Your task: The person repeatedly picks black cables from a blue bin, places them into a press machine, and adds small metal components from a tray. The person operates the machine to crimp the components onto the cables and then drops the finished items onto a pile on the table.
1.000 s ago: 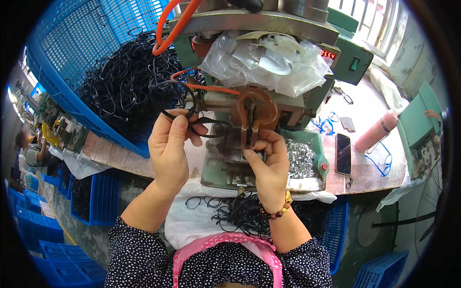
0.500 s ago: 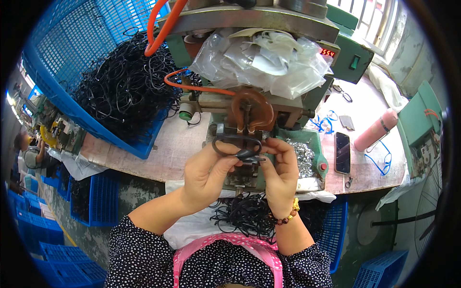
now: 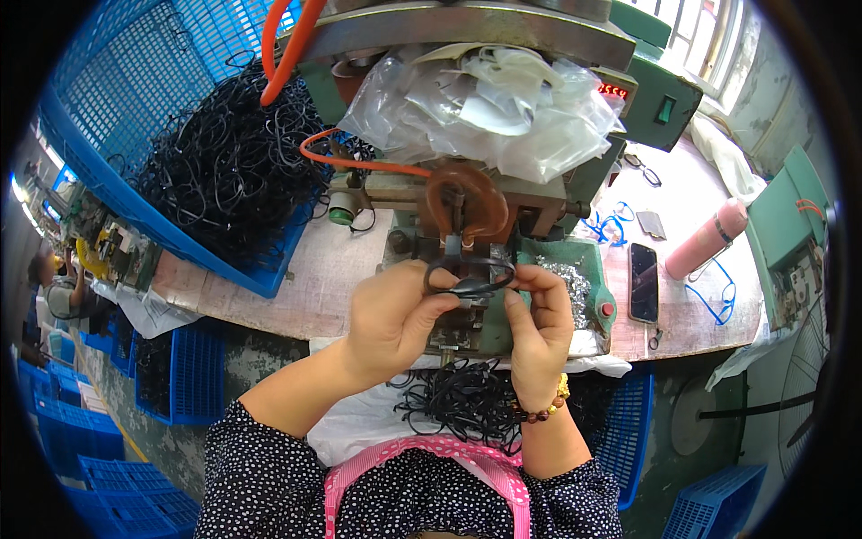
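In front of the bench machine, a thin black looped band (image 3: 469, 287) is stretched between my two hands; its exact kind is unclear. My left hand (image 3: 388, 314) pinches its left end between thumb and fingers. At the other end, my right hand (image 3: 543, 328), with a beaded bracelet at the wrist, is closed on the band with the fingertips. Just beyond the band stands the machine's metal tooling, below a brown curved coil (image 3: 437, 202). Similar black loops (image 3: 458, 400) lie heaped on white sheeting between my forearms.
A large blue basket (image 3: 171, 235) full of tangled black loops stands left. A green tray (image 3: 588, 260) holds shiny metal bits. On the right are a phone (image 3: 643, 283), a pink bottle (image 3: 709, 238) and blue frames (image 3: 718, 305). Clear plastic bags (image 3: 485, 108) hang above.
Both hands have shifted slightly right, carrying the black band along. It has turned, and its loop now spans more evenly between my fingertips.
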Demonstrator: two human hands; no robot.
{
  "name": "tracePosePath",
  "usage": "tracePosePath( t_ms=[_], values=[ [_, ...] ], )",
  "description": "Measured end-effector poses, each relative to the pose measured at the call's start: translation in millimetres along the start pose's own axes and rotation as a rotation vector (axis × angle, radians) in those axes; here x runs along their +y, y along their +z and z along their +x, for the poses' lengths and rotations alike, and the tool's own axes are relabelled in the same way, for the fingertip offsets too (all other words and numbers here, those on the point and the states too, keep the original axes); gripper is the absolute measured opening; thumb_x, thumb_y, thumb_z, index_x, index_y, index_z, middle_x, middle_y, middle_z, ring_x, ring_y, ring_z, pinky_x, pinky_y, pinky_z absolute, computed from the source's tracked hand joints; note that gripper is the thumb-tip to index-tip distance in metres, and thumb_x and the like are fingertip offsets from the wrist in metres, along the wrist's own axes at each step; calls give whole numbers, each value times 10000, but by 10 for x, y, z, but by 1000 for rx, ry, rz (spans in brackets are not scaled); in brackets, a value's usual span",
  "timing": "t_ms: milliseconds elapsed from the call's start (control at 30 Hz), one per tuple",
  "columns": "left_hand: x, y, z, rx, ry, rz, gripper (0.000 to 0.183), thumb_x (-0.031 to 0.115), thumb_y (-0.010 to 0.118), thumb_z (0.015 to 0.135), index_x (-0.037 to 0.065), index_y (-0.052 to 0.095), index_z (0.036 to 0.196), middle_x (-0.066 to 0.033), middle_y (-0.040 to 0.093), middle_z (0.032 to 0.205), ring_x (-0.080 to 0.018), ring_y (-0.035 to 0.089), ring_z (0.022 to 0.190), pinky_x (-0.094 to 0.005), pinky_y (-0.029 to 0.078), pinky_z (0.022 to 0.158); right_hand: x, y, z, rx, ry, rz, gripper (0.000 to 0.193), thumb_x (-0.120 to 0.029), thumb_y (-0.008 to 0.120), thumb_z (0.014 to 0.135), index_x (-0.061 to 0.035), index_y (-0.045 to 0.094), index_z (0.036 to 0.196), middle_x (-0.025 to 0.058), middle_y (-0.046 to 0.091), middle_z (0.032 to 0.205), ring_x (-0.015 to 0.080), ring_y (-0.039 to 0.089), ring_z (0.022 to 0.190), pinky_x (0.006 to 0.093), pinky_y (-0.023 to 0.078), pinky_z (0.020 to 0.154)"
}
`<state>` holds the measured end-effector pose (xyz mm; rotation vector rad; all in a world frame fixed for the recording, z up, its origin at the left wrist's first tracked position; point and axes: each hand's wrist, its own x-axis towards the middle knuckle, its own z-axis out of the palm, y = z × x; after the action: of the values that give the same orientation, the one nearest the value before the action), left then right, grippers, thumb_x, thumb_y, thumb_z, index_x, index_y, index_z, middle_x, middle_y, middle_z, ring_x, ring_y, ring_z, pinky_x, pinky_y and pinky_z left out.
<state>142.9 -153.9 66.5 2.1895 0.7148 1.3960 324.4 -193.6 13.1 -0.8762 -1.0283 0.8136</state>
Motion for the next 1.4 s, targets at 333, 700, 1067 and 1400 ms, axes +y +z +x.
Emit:
tracePosePath(
  t_ms=[333, 700, 1067, 1400],
  values=[
    [-7, -40, 47, -43, 130, 74, 161, 43, 754, 858, -25, 644, 953, -164, 618, 783, -365, 590, 655, -413, 458, 567, 109, -826, 126, 248, -579, -973, 276, 23, 629, 931, -11, 637, 1204, 114, 702, 1101, 277, 651, 1041, 466, 435, 1081],
    [1, -23, 34, -30, 147, 87, 164, 24, 745, 861, -32, 621, 953, -171, 645, 813, -372, 605, 671, -421, 470, 575, 302, -1082, -33, -109, -286, -1294, 220, -76, 740, 843, -71, 699, 1059, 97, 672, 1143, 352, 526, 1287, 539, 325, 1148],
    [11, 16, -9, -1, 37, 21, 132, 19, 720, 878, -35, 655, 980, -171, 674, 857, -372, 636, 709, -418, 487, 603, 526, -892, 116, 115, -386, -1053, 48, -48, 642, 954, -41, 635, 1001, 102, 701, 973, 324, 661, 948, 529, 404, 1102],
    [-51, -115, -246, 213, 148, 267, 229, -57, 654, 892, -32, 654, 1119, -139, 700, 1024, -284, 665, 864, -363, 528, 731, 598, -915, 21, 243, -219, -816, 67, -13, 631, 962, -15, 648, 1027, 109, 694, 871, 298, 658, 868, 448, 472, 1012]
  ],
)
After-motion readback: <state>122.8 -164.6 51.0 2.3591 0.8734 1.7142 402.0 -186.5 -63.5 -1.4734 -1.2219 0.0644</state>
